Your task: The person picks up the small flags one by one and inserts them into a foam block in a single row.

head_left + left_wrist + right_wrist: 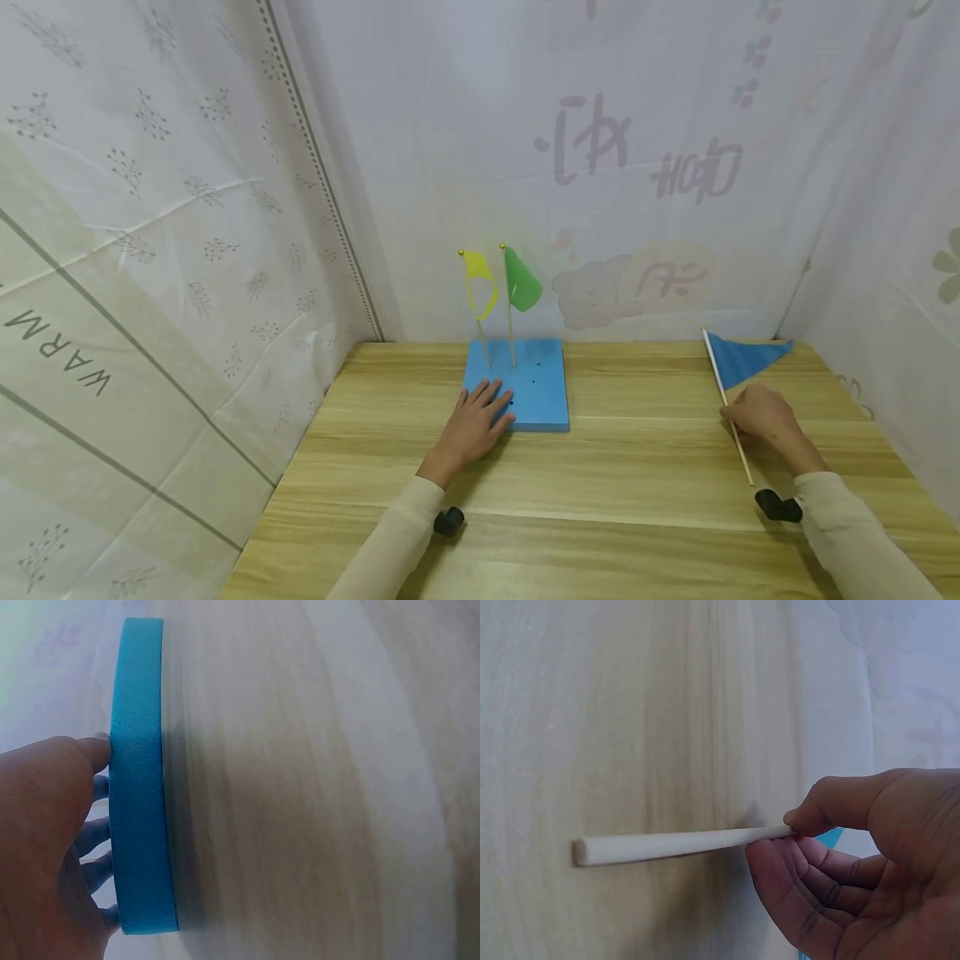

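Left hand: fingers spread wide, resting on the near-left part of a blue board. In the left wrist view the thumb tip meets the top edge of the board's side face. The board lies flat on the tabletop, under and to the right of these fingers.

Just beyond the fingertips, two flags stand in the board on thin sticks: a yellow flag, leaning slightly left, its middle appearing pale, and to its right a green flag, nearly upright. Each stick carries a small gold-coloured ball at the top. Small dark holes dot the board to the right of the spread fingers; one lies between them.

Right hand: fingers narrow, thumb and forefinger pinching the pale stick of a blue flag, well to the right of the board. The triangular cloth spreads beyond the fingers, pointing right; the bare end of the stick runs back toward the person. Whether that end touches the tabletop cannot be told.

Behind the wrists: pale sleeves, each with a black piece beside the cuff. Farther beyond the fingers hangs printed cloth.
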`<state>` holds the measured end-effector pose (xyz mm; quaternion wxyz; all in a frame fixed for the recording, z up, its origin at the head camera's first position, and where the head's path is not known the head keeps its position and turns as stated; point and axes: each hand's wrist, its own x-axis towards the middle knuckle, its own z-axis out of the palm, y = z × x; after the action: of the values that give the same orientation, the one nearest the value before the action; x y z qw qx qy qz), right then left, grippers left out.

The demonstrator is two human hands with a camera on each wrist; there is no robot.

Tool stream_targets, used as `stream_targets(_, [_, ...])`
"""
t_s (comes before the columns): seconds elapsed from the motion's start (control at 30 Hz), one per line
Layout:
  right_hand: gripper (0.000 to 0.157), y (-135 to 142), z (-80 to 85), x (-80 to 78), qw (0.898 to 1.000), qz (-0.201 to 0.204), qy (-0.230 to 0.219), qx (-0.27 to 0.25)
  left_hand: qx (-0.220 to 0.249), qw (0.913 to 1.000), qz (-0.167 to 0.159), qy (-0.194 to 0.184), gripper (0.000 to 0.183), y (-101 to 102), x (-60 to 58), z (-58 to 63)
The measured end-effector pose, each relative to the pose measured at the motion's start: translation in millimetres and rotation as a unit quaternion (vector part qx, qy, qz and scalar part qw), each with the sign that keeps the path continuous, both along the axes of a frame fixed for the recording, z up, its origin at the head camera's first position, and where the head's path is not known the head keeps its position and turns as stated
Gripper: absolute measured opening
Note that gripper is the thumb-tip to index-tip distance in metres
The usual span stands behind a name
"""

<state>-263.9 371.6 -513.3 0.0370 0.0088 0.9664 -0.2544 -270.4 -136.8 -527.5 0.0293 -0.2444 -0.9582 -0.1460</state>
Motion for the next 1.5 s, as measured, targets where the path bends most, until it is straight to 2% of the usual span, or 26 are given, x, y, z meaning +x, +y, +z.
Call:
stream_targets(0.47, [0.044, -12, 15.3, 2.5, 1.0, 0.005, 0.015, -0.015, 0.0, 0.9999, -0.001, 0.011, 0.056, 0, -0.7, -2.5])
stream_targets(0.77, [0.03, -19, 22.5, 3.7, 0.999, -0.01, 0.008, -0.037, -0.004, 1.0, 0.002, 0.008, 0.056, 0, -1.1, -3.2])
stream_targets(1.5, [0.025, -42, 37.8, 1.6, 0.994, -0.027, 0.052, -0.091, 0.005, 1.0, 0.005, 0.001, 0.056, 1, 0.2, -1.4])
